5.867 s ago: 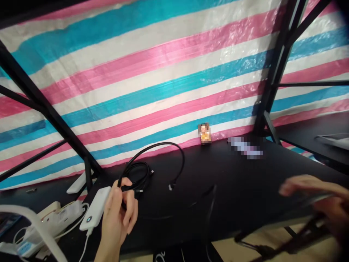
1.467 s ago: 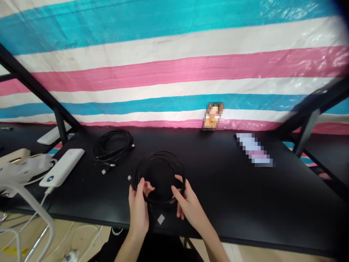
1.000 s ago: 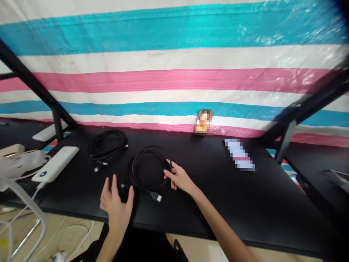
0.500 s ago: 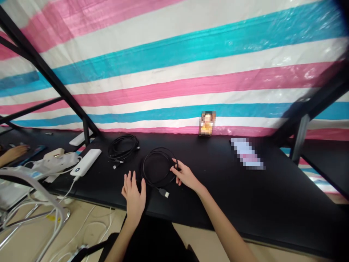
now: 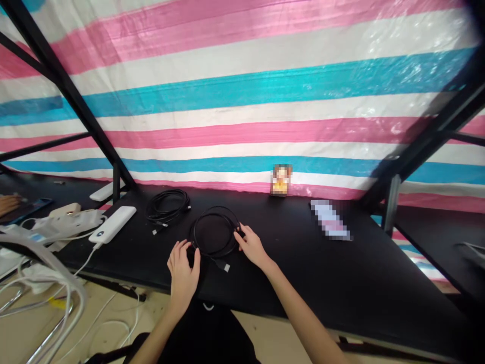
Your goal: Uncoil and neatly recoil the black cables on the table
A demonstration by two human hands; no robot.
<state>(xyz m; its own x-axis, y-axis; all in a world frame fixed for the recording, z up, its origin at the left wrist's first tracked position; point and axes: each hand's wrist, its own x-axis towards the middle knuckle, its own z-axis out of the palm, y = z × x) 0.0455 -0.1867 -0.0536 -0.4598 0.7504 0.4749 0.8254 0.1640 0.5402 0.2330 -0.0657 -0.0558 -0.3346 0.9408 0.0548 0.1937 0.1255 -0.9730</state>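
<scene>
A black USB cable (image 5: pixel 194 231), wound into a round coil, lies on the black table in front of me. Its USB plug (image 5: pixel 223 265) points toward the near edge. My right hand (image 5: pixel 252 246) pinches the coil's right side between thumb and fingers. At the coil's lower left is my left hand (image 5: pixel 183 268), fingers curved and thumb apart, the fingertips close to or touching the cable. A second black coiled cable (image 5: pixel 166 218) rests farther left, its plugs showing.
Left of the coils lie a white power bank (image 5: pixel 115 225) with a cable plugged in and a white power strip (image 5: pixel 78 222). A phone (image 5: pixel 329 221) lies right; a small blurred picture (image 5: pixel 281 180) stands at the back. Another person's hand (image 5: pixel 9 205) shows far left.
My left hand has moved in toward the coil, its fingers more curved. The right hand keeps its pinch on the cable. The view has shifted slightly.
</scene>
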